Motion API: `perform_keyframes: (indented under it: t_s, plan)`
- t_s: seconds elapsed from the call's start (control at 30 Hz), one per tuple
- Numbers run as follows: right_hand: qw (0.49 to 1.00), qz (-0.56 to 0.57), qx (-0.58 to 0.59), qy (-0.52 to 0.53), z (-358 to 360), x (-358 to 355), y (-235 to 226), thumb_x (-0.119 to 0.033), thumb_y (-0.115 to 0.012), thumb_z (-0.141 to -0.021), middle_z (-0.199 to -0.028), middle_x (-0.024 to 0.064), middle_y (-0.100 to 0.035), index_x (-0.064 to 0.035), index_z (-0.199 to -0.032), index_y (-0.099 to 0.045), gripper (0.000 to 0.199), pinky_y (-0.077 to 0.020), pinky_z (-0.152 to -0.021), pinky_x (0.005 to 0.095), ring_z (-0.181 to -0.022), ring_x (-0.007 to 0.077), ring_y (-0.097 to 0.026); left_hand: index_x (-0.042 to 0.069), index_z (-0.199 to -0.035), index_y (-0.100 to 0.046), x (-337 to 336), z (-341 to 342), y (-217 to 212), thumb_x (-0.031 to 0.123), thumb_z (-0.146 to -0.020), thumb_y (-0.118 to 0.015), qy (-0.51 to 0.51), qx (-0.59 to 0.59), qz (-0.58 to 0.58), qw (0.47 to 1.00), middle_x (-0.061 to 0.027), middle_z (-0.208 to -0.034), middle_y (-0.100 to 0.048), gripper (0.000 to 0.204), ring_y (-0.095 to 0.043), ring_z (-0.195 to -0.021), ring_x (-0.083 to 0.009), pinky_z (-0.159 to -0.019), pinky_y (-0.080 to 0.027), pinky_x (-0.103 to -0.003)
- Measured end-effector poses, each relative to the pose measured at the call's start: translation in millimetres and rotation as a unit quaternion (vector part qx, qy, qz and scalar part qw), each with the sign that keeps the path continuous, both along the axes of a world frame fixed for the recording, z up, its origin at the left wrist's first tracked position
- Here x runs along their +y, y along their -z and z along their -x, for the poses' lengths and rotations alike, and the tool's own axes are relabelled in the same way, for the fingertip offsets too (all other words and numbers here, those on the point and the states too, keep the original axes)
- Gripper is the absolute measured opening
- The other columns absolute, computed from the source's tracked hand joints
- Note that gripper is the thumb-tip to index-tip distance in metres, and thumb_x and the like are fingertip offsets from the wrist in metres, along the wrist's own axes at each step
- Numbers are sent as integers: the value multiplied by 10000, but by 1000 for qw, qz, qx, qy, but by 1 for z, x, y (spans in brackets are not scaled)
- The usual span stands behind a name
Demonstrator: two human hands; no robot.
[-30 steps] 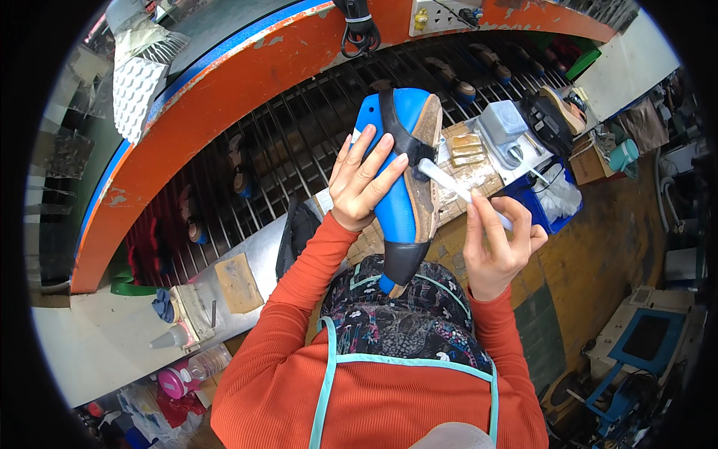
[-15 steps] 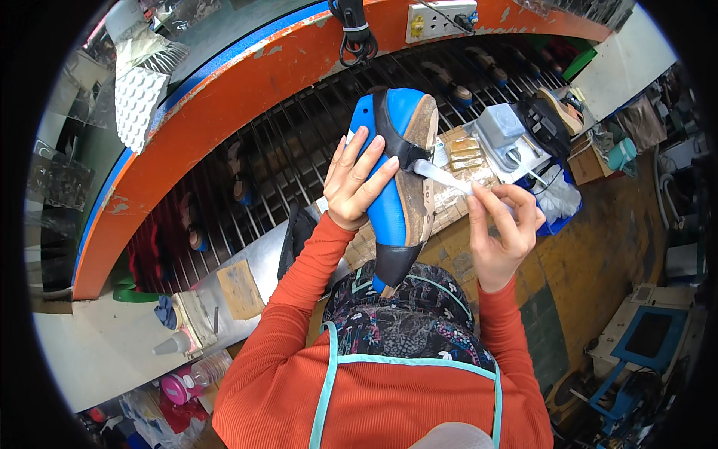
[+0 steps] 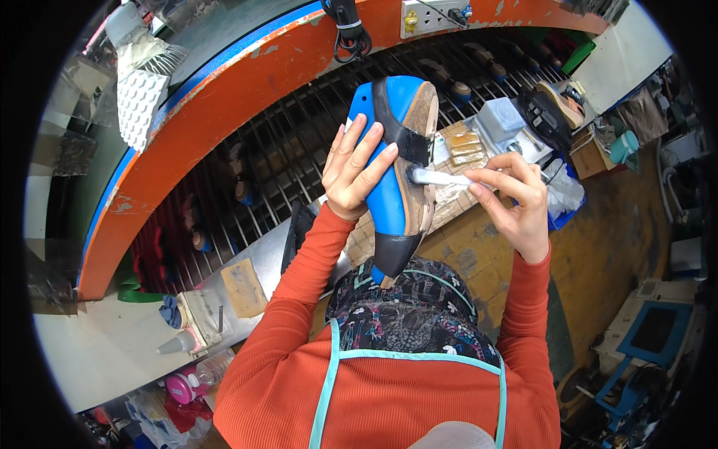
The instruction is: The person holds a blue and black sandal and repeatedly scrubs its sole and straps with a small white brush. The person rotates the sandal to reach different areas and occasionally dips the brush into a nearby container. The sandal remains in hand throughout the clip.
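A blue shoe last (image 3: pixel 389 206) stands tilted in front of me, sole side facing right. A black strap (image 3: pixel 405 142) wraps its middle and a black piece (image 3: pixel 396 251) covers its lower end. My left hand (image 3: pixel 350 170) grips the last from the left, fingers laid along its blue side. In a pinch of thumb and fingers, my right hand (image 3: pixel 516 200) holds a white-handled brush (image 3: pixel 443 177). The brush's dark tip touches the brown sole edge just below the strap.
Behind the last runs a rack of metal bars (image 3: pixel 299 112) under an orange arch (image 3: pixel 217 93), with more lasts on it. A clear square container (image 3: pixel 501 120) and yellowish blocks (image 3: pixel 467 148) lie to the right. A blue bin (image 3: pixel 565 213) holds plastic bags.
My right hand has moved up and slightly right, bringing the brush handle nearly level. The brush tip has shifted a little down and left along the sole. The last has moved up slightly.
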State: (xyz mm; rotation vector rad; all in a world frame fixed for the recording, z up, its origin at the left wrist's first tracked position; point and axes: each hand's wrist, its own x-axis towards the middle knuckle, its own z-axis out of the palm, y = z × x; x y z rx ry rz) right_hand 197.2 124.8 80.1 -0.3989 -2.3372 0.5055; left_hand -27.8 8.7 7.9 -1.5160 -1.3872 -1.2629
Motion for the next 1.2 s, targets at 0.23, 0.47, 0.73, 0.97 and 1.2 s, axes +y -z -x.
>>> perform_keyframes:
  t_s: [0.23,0.47,0.73,0.97,1.2]
  plan:
    - [987,149,37,-41,-1,-2,18,-108,-777,-752,-801,8,-615,-101,-925,-762,174,-361,-597,266,-598,99,-497,150,-1102,-703,6,1,3,114,-771,-715,-14,-17,-23,1000,-153,-1216,-650,333,-584,-1191,-363,-993,-449,-510]
    - [978,191,80,-18,-8,-18,46,-101,-773,-758,-814,10,-619,-103,-932,-761,174,-371,-592,262,-581,94,-464,91,-1099,-704,11,-2,13,96,-780,-698,-27,-35,-36,998,-179,-1232,-636,320,-571,-1207,-370,-1028,-423,-491]
    - [983,150,104,32,-18,-36,57,-106,-770,-755,-845,14,-632,-101,-943,-756,189,-349,-718,281,-686,129,-522,76,-1124,-685,20,-9,15,99,-788,-692,-34,-50,-51,997,-195,-1248,-622,336,-564,-1216,-370,-1030,-420,-496]
    - [971,184,151,14,-19,-39,59,-53,-765,-758,-871,28,-616,-66,-951,-748,194,-396,-659,270,-709,110,-537,84,-1171,-655,22,-15,16,95,-815,-672,-41,-74,-41,996,-199,-1288,-596,357,-552,-1231,-369,-1043,-402,-499]
    - [914,352,191,65,-7,-49,62,0,-700,-829,-879,35,-570,4,-977,-725,150,-395,-595,202,-719,72,-500,128,-1185,-662,30,-20,25,84,-828,-653,-56,-119,-47,990,-202,-1332,-562,361,-531,-1256,-358,-1046,-402,-489]
